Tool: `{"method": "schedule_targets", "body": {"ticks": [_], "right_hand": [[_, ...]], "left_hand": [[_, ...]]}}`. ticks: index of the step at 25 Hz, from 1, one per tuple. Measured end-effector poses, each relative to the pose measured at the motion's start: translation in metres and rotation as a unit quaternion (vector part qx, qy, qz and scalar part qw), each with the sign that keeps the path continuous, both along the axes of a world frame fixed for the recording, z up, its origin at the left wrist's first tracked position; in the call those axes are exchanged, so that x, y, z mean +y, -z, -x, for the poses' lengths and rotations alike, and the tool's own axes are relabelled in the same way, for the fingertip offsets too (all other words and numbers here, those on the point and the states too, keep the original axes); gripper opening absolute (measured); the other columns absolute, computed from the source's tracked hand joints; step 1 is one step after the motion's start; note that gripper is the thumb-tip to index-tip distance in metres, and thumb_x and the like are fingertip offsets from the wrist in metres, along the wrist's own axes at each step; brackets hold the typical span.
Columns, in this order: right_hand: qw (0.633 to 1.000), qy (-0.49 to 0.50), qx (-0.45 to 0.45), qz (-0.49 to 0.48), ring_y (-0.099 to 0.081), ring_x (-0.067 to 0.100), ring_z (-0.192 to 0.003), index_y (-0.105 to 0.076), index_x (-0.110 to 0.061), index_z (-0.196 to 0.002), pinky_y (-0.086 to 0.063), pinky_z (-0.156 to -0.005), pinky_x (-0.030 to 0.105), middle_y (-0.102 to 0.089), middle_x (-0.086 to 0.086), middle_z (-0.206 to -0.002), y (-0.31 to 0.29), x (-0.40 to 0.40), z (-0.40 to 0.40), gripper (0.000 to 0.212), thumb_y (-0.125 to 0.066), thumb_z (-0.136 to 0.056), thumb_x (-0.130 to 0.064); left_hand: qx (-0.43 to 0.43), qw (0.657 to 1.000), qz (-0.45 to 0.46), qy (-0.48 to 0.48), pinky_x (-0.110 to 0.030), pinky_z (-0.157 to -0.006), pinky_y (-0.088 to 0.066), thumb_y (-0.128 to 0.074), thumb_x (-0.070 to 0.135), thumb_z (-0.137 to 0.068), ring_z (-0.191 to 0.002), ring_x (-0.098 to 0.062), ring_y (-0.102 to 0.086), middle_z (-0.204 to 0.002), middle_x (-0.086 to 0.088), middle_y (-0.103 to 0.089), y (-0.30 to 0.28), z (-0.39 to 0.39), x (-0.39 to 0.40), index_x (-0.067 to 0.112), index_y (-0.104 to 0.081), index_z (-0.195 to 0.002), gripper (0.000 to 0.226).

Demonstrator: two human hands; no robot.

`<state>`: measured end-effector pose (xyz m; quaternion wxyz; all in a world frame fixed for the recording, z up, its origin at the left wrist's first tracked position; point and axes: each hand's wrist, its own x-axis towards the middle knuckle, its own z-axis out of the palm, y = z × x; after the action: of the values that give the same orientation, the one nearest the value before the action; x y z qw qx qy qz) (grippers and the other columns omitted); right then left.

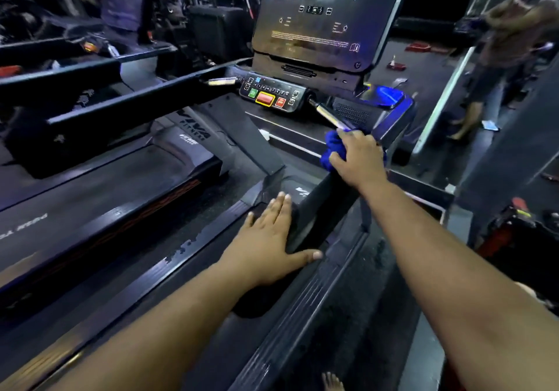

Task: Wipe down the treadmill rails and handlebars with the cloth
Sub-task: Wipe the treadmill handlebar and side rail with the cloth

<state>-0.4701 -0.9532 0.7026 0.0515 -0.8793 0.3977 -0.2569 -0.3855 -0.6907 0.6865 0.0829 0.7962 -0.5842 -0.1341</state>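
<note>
A blue cloth (pixel 332 151) is bunched on the black right handrail (pixel 320 206) of the treadmill, just below the silver pulse-grip bar (pixel 328 115). My right hand (pixel 360 157) holds the cloth against the rail, fingers curled over it. My left hand (pixel 269 239) lies flat with spread fingers on the lower end of the same rail. The left handrail (pixel 145 100) runs away to the left of the console.
The control panel (pixel 272 92) with red and green buttons sits under the dark display (pixel 317 15). The belt (pixel 90 188) and a second treadmill lie to the left. A person (pixel 508 42) stands at the far right. A bare foot (pixel 332 381) shows at the bottom.
</note>
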Motion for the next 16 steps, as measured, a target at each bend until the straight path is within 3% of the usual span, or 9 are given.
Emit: {"method": "schedule_targets", "body": {"ticks": [2,4,6,9,12,16], "right_hand": [[0.999,0.033,0.013,-0.009,-0.050,0.038,-0.112,-0.056,-0.021,-0.136,-0.043,-0.092,0.049,-0.057,0.013,-0.123,0.005,0.055,-0.015,0.070,-0.035,-0.077,-0.053],[1.000,-0.022,0.006,-0.020,-0.051,0.034,-0.109,-0.061,-0.026,-0.132,-0.045,-0.093,0.047,-0.059,0.008,-0.119,0.009,0.088,-0.008,0.071,-0.033,-0.076,-0.059],[0.999,-0.027,0.022,-0.019,-0.048,0.030,-0.113,-0.062,-0.032,-0.131,-0.044,-0.097,0.049,-0.056,0.002,-0.121,0.013,0.086,0.002,0.074,-0.032,-0.074,-0.070],[0.996,0.038,0.028,-0.077,-0.027,0.027,-0.136,-0.054,-0.038,-0.134,-0.029,-0.109,0.063,-0.039,-0.002,-0.133,0.019,0.071,-0.004,0.074,-0.038,-0.073,-0.077],[0.994,0.046,-0.024,-0.096,-0.032,0.023,-0.132,-0.058,-0.036,-0.129,-0.039,-0.104,0.055,-0.040,-0.005,-0.132,0.023,0.074,-0.016,0.070,-0.041,-0.072,-0.074],[0.995,0.037,0.000,-0.092,-0.034,0.020,-0.129,-0.056,-0.039,-0.130,-0.040,-0.099,0.052,-0.039,-0.009,-0.131,0.024,0.070,-0.007,0.065,-0.040,-0.077,-0.074]], "left_hand": [[0.022,0.999,0.021,0.012,-0.046,-0.125,-0.001,-0.037,0.083,-0.081,-0.152,-0.010,0.014,-0.164,0.004,0.021,-0.002,-0.001,0.007,0.019,0.021,-0.154,0.113],[0.033,0.999,0.027,0.028,-0.047,-0.125,-0.001,-0.041,0.081,-0.082,-0.151,-0.010,0.015,-0.164,0.003,0.021,-0.001,-0.004,0.008,0.017,0.020,-0.154,0.114],[0.039,0.998,0.026,0.048,-0.048,-0.124,-0.001,-0.046,0.078,-0.082,-0.151,-0.010,0.016,-0.165,0.002,0.020,0.000,-0.005,0.007,0.017,0.020,-0.154,0.116],[0.027,0.997,0.029,0.065,-0.048,-0.125,0.000,-0.050,0.071,-0.086,-0.152,-0.013,0.016,-0.165,0.002,0.021,0.004,-0.010,0.007,0.017,0.021,-0.154,0.112],[0.028,0.997,0.026,0.071,-0.046,-0.124,0.003,-0.051,0.062,-0.090,-0.151,-0.014,0.019,-0.164,0.002,0.024,0.003,-0.010,0.006,0.016,0.023,-0.154,0.108],[0.055,0.996,0.007,0.072,-0.050,-0.123,0.006,-0.054,0.067,-0.087,-0.149,-0.013,0.023,-0.161,0.004,0.030,-0.001,-0.013,0.002,0.018,0.026,-0.152,0.114]]}}
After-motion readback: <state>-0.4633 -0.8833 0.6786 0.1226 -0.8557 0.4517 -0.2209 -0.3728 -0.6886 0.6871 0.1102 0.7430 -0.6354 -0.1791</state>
